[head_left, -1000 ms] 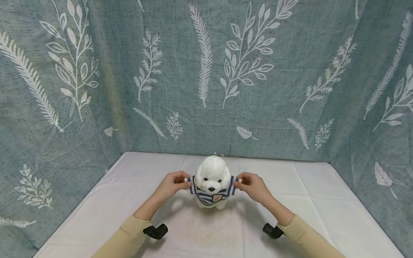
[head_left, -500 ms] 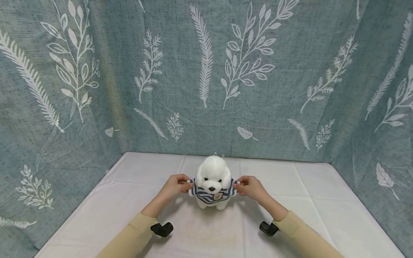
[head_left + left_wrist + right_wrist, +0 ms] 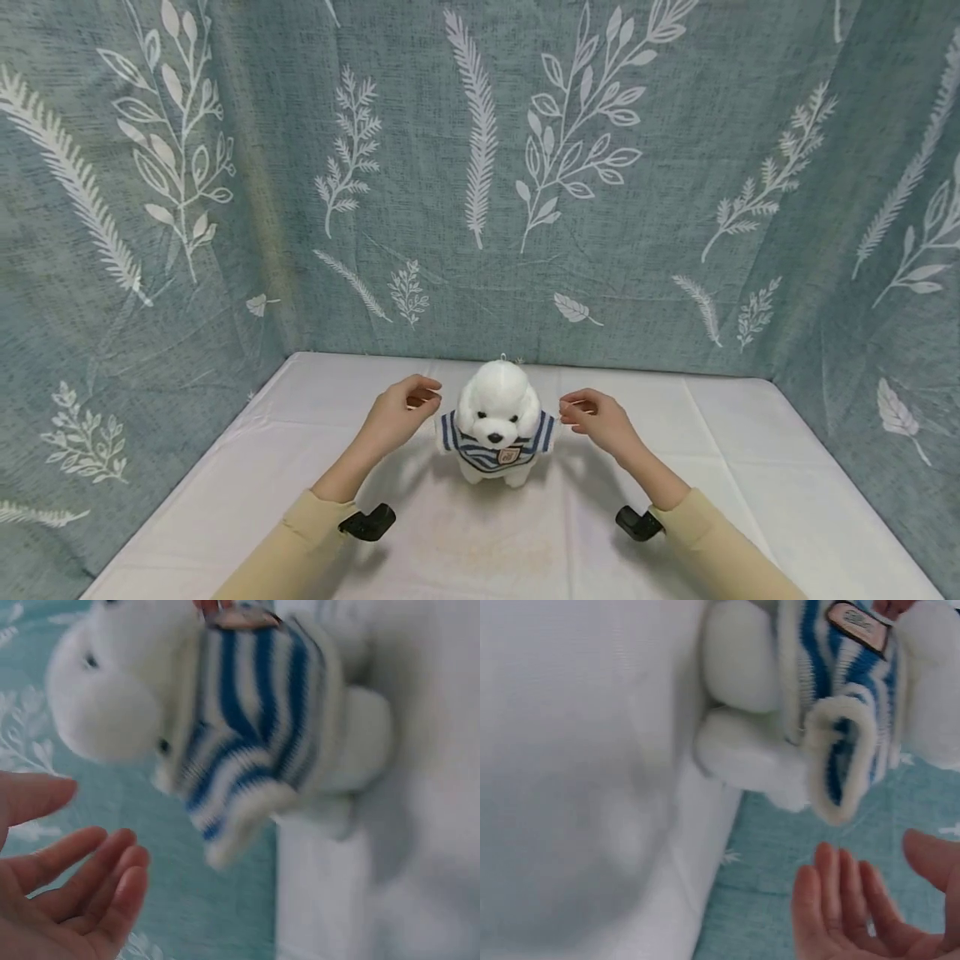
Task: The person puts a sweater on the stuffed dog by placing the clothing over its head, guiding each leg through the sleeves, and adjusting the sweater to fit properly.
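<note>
- The plush dog [image 3: 498, 396] stands upright on the white-covered table [image 3: 750, 467], in from the far edge, about midway between the far corners.
- Its striped sweater [image 3: 474, 455] is on, sleeves spread sideways; one cuff [image 3: 821, 769] gapes, no paw showing inside.
- Left hand [image 3: 401, 410] and right hand [image 3: 602, 421] flank it, apart from the sleeves, thumbs away from loosely bent fingers, holding nothing.
- The sweater work looks nearly or fully done; whether any straightening remains, I cannot tell.
</note>
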Demonstrator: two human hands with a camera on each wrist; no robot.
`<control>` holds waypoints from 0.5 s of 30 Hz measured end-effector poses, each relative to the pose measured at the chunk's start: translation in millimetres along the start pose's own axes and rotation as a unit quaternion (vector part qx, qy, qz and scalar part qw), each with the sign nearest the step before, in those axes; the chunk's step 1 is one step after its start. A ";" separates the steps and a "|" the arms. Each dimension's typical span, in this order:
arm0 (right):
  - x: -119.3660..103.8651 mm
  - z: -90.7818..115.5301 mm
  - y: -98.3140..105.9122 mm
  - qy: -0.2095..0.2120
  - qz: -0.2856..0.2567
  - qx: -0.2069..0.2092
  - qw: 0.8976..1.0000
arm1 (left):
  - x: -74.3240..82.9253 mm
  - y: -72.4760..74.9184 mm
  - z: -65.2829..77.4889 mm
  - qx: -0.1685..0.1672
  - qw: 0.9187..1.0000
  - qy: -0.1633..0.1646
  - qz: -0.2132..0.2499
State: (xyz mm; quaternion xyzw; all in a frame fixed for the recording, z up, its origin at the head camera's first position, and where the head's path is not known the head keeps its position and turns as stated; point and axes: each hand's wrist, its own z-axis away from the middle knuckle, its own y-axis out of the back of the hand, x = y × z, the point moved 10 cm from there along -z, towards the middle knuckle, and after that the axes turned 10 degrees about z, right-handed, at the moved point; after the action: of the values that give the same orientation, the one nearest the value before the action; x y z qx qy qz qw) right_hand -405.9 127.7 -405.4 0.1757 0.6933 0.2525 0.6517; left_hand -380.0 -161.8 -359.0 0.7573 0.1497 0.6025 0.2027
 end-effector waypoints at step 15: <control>-50.3 19.4 -11.3 0.160 -0.049 -0.039 0.985 | 35.5 -16.2 18.2 -0.005 0.994 -0.037 0.100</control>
State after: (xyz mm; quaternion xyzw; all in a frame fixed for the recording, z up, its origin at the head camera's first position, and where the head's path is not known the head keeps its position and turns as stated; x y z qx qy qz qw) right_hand -381.2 92.1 -371.3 0.0735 0.7861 0.2722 0.5500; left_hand -353.9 -133.3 -340.2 0.7893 0.0625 0.5919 0.1506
